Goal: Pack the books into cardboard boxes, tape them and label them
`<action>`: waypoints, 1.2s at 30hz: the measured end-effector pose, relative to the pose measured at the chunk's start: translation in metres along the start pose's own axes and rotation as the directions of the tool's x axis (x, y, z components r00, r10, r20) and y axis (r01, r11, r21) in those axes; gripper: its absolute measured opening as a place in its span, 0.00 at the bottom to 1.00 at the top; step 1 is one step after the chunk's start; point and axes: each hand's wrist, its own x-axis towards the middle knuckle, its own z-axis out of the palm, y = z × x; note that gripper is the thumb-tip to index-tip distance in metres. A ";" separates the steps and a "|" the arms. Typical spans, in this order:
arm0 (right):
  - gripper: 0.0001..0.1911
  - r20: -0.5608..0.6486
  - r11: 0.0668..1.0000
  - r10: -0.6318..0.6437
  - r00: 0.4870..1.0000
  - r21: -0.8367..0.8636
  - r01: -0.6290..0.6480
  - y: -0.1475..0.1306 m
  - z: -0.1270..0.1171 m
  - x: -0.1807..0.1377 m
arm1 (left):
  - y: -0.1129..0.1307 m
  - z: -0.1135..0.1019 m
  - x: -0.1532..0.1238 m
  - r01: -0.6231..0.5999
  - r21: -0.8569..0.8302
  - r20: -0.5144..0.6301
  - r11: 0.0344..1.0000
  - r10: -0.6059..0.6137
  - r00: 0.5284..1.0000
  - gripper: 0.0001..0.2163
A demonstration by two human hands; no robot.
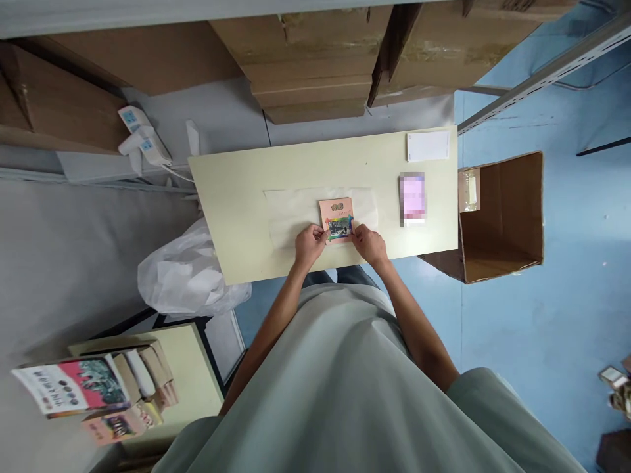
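A small pink book (337, 209) with a dark picture on its cover lies near the middle of the pale table (236, 197). My left hand (308, 246) grips its lower left edge, with thumb and fingers closed there. At the lower right corner, my right hand (371, 246) pinches the book in the same way. Beneath the book, a thin whitish sheet (290, 209) is spread on the tabletop. Both palms are turned away, so some fingertips are hidden.
Right on the table are a white card (428, 146) and a pixelated pinkish rectangle (413, 196). An open cardboard box (513, 210) stands off the right end. A plastic bag (182, 276) sits left. Stacked books (93, 381) lie lower left; cartons (315, 66) line the back.
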 end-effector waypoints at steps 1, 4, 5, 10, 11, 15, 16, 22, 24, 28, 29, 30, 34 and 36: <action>0.04 -0.040 0.999 0.008 0.999 0.038 -0.007 0.003 -0.002 0.001 | -0.001 0.001 0.000 -0.003 -0.003 -0.003 1.000 0.003 1.000 0.07; 0.09 -0.279 0.993 0.027 0.960 0.119 0.007 0.017 -0.009 0.007 | -0.002 0.002 0.000 -0.023 -0.018 -0.017 1.000 0.023 1.000 0.07; 0.11 -0.355 0.991 0.028 0.934 0.136 0.022 0.021 -0.010 0.011 | -0.003 0.002 -0.001 -0.031 -0.023 -0.021 0.999 0.031 0.999 0.07; 0.18 -0.438 0.977 0.046 0.898 0.208 0.052 0.034 -0.015 0.046 | -0.005 0.005 -0.001 -0.045 -0.035 -0.041 0.998 0.044 0.998 0.06; 0.17 -0.414 0.976 0.064 0.908 0.216 0.030 0.033 -0.015 0.053 | -0.005 0.005 -0.001 -0.047 -0.037 -0.045 0.998 0.045 0.998 0.06; 0.14 -0.342 0.979 0.109 0.933 0.201 -0.041 0.028 -0.020 0.065 | -0.005 0.004 -0.002 -0.041 -0.040 -0.042 0.998 0.039 0.998 0.06; 0.14 -0.341 0.977 0.107 0.934 0.211 -0.035 0.027 -0.022 0.065 | -0.005 0.004 -0.002 -0.033 -0.032 -0.045 0.999 0.031 0.999 0.06; 0.13 -0.326 0.910 0.021 0.945 0.397 0.117 0.019 -0.031 0.051 | 0.013 0.015 -0.007 -0.132 0.035 -0.168 0.991 0.136 0.976 0.08; 0.16 -0.312 0.867 -0.029 0.950 0.465 0.179 0.010 -0.031 0.049 | 0.025 0.026 -0.009 -0.222 0.013 -0.107 0.975 0.222 0.969 0.12; 0.20 -0.256 0.782 -0.105 0.961 0.576 0.238 -0.013 -0.025 0.052 | 0.046 0.049 -0.013 -0.240 -0.046 -0.037 0.970 0.238 0.971 0.08; 0.20 -0.239 0.777 -0.116 0.964 0.583 0.238 -0.019 -0.023 0.054 | 0.049 0.052 -0.015 -0.221 -0.061 -0.034 0.973 0.219 0.975 0.07; 0.19 -0.219 0.781 -0.122 0.968 0.581 0.230 -0.025 -0.021 0.056 | 0.051 0.054 -0.016 -0.200 -0.074 -0.033 0.977 0.198 0.980 0.07; 0.13 -0.160 0.851 -0.106 0.981 0.496 0.173 -0.040 -0.016 0.065 | 0.052 0.051 -0.024 -0.080 -0.093 -0.063 0.992 0.074 0.995 0.05; 0.10 -0.148 0.886 -0.126 0.981 0.428 0.178 -0.043 -0.015 0.069 | 0.047 0.048 -0.027 0.001 -0.072 -0.074 0.997 -0.007 0.997 0.06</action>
